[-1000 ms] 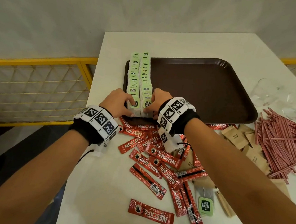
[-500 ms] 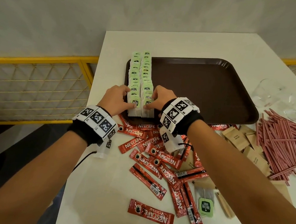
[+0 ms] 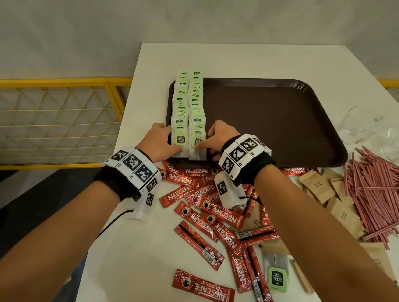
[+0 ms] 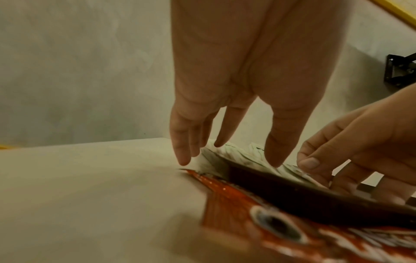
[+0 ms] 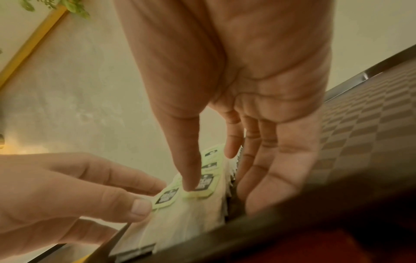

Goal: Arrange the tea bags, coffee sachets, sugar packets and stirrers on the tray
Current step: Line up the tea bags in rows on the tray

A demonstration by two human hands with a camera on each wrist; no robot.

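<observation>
Two rows of green-tagged tea bags stand along the left edge of the brown tray. At their near end, my left hand presses against the left row with straight fingers. My right hand flanks the right row; its thumb presses a front tag and its fingers lie flat along the bags' side. Red coffee sachets, brown sugar packets and pink stirrers lie loose on the white table. One tea bag lies near the front edge.
Two clear glasses stand right of the tray. A coffee sachet sticks out from under the tray's near rim. A yellow mesh railing runs along the table's left side. A wall stands behind.
Both hands have shifted from covering the front of the tea bag rows to their two sides, so the front tags now show. The rows look tighter and straighter.
</observation>
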